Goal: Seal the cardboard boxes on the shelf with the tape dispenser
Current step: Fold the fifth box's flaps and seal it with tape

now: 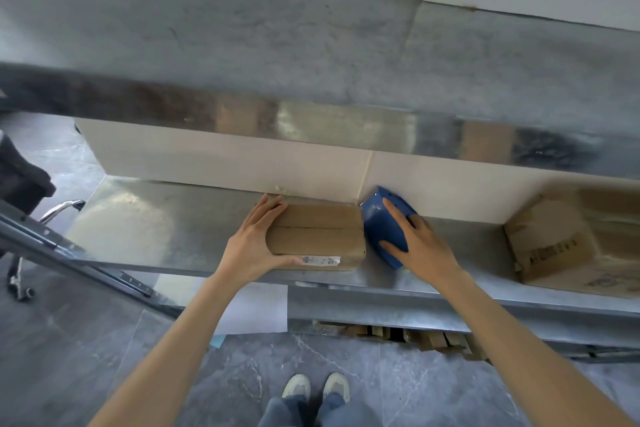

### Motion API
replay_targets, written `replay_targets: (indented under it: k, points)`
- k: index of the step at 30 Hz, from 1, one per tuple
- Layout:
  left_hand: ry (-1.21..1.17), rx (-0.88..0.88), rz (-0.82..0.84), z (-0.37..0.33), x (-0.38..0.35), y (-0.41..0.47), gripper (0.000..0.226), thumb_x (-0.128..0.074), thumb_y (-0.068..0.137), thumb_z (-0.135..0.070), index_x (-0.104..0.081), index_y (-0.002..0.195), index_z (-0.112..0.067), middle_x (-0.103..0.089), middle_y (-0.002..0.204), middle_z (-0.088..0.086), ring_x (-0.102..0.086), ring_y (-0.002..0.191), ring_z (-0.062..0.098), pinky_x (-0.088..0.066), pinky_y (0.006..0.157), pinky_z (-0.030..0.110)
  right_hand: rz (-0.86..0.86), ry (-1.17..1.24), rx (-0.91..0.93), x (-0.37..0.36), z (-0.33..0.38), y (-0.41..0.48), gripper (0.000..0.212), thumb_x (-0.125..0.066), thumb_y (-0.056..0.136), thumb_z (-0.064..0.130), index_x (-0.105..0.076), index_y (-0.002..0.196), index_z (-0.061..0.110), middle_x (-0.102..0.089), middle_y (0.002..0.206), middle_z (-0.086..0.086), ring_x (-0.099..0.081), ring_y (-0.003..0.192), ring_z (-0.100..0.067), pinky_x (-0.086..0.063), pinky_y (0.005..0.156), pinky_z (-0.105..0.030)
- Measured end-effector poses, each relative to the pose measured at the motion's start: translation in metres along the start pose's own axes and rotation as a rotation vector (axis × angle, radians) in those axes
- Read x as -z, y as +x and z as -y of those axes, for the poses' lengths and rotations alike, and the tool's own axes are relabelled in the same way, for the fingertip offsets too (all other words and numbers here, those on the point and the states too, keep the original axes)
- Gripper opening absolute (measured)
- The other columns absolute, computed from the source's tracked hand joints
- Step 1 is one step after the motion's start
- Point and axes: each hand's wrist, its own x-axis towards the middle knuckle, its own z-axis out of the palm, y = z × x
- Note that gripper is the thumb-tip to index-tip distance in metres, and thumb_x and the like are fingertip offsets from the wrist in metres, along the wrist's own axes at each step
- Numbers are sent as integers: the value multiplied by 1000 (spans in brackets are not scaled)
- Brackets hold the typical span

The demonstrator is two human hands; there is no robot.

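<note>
Two cardboard boxes stand on the metal shelf (156, 225). The small box (318, 236) lies near the middle, its two top flaps closed along one seam, with one white label (320, 260) on its front face. The larger box (554, 250) sits well apart to the right of the small box.

One blue tape dispenser (379, 225) rests on the shelf just beside the small box's right end, close to touching it. The right hand (426, 246) grips the dispenser, fingers (394, 210) spread and curved over its top, thumb against its near side.

The left hand (252, 246) steadies the small box at its left end, fingers laid straight across the top and thumb along the front face.

Whether tape already covers the seam is hard to tell.

One sheet of paper (256, 308) lies on the floor below the small box.
</note>
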Motion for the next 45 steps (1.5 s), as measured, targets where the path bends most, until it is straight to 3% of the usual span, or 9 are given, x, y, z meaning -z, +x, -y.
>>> replay_targets:
  k: [2, 7, 13, 15, 21, 27, 33, 41, 45]
  points:
    - [2, -9, -18, 4, -5, 1, 112, -74, 55, -79, -35, 150, -36, -16, 155, -35, 1, 148, -7, -40, 108, 49, -122, -12, -23, 0, 1, -4, 78, -58, 94, 48, -15, 158, 34, -52, 116, -10, -54, 101, -30, -49, 66, -35]
    - [89, -75, -40, 13, -11, 6, 117, -55, 55, -93, -38, 150, -27, -25, 160, -11, 8, 153, 10, 1, 121, 60, -217, 207, -65, 15, 26, 2, 58, -55, 96, 42, -38, 149, 25, -48, 136, -6, -47, 123, -27, -51, 86, -40]
    - [-55, -37, -40, 7, -8, 7, 117, -71, 53, -81, -33, 152, -31, -11, 160, -29, 8, 150, -2, -28, 114, 46, -71, 793, 40, 0, 88, 22, 46, -52, 102, 34, -39, 145, 24, -38, 151, 5, -32, 141, -9, -30, 117, -36]
    - [-154, -31, -68, 9, -11, 6, 118, -77, 52, -75, -34, 152, -30, -13, 160, -29, 6, 150, -3, -26, 112, 39, -36, 895, -16, -9, 103, 26, 45, -46, 104, 36, -39, 146, 23, -33, 154, 7, -24, 144, -7, -23, 121, -36]
    - [-145, -88, -120, 16, -20, 7, 117, -77, 53, -75, -38, 152, -25, -25, 161, -16, 1, 153, 7, -17, 118, 36, -83, 863, -38, -24, 106, 26, 49, -34, 102, 57, -42, 145, 34, -30, 157, 13, -8, 149, -3, -12, 123, -36]
    - [395, -390, -47, 26, -10, 8, 93, -42, 85, -81, -25, 158, -24, -14, 166, -5, 2, 154, 22, -7, 123, 56, -111, 247, 283, -20, 97, 27, 59, -10, 100, 64, -24, 153, 43, -13, 165, 9, 9, 153, -17, 13, 121, -43]
    - [444, -531, 16, 34, -7, 11, 84, -43, 93, -72, -22, 158, -23, -17, 165, -7, -5, 154, 19, -12, 124, 46, 36, -37, 599, -17, 85, 33, 58, -8, 103, 61, -4, 156, 40, -5, 166, 7, 1, 154, -22, -2, 123, -53]
    - [431, -455, 11, 33, -9, 9, 83, -36, 92, -76, -23, 158, -26, -15, 166, -8, -8, 154, 18, -13, 124, 47, 47, 6, 546, -16, 86, 32, 57, -3, 102, 60, -9, 155, 40, -4, 166, 11, 1, 154, -20, 1, 124, -47]
    - [228, -234, -73, 25, -21, 8, 79, -33, 90, -78, -33, 154, -32, -21, 164, -11, -9, 154, 17, -15, 124, 45, -55, 243, 337, -20, 97, 30, 62, -4, 102, 58, -32, 153, 35, -25, 161, 12, -17, 151, -17, -14, 122, -47]
